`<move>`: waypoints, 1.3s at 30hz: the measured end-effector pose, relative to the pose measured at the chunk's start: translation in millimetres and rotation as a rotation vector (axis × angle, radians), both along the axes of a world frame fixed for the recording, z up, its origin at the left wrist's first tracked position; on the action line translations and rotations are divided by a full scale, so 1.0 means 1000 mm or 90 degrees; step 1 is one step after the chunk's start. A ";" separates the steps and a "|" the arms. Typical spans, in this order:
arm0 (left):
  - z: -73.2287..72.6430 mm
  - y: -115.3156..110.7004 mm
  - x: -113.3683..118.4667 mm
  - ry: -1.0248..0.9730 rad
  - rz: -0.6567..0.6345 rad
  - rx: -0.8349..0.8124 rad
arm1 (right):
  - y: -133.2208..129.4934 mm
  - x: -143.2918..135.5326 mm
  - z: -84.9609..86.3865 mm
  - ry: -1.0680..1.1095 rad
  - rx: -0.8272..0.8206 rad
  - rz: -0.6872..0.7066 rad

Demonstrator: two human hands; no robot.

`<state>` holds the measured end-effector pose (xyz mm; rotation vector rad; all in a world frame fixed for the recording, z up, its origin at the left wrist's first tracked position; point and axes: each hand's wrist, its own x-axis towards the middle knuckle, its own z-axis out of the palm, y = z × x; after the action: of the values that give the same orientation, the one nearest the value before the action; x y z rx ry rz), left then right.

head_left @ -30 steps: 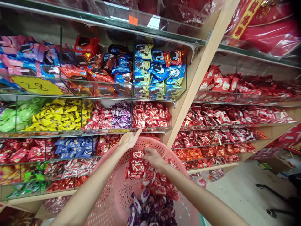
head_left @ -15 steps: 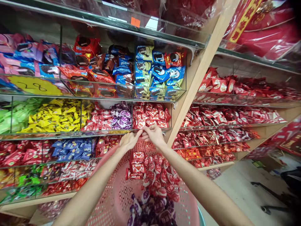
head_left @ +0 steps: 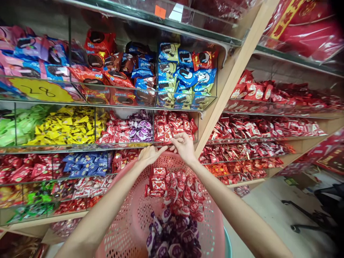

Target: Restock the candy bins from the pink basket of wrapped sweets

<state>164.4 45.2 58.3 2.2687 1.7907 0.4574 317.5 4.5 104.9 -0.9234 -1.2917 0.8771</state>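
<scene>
Fingers of the bare right hand (head_left: 185, 147) are drawn close together, thumb near the fingertips, in front of the clear shelf bin of red heart-patterned packets (head_left: 168, 127); whether they pinch anything cannot be told. Bare left hand (head_left: 149, 155) lies at the far rim of the round pink perforated plastic basket (head_left: 135, 216), its thumb stretched right toward the right hand; how tightly its other fingers close cannot be told. Inside the basket, on the near side of both hands and apart from the fingers, sit red-and-white square packets (head_left: 158, 182), with red-and-white twist-wrapped candies (head_left: 184, 191) to their right and purple-and-white twist-wrapped candies (head_left: 174, 236) nearest. Left of the bin, the same shelf bears shiny yellow packets (head_left: 71, 127). Part of a teal rim (head_left: 228, 240) shows right of the basket.
</scene>
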 end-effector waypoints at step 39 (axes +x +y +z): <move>0.000 0.002 -0.006 0.001 -0.032 0.013 | -0.030 -0.013 -0.099 -0.934 -0.089 0.050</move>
<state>158.2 46.7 57.9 2.3226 1.7324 0.4659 304.2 -25.3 5.7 -1.7468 -2.5005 0.2189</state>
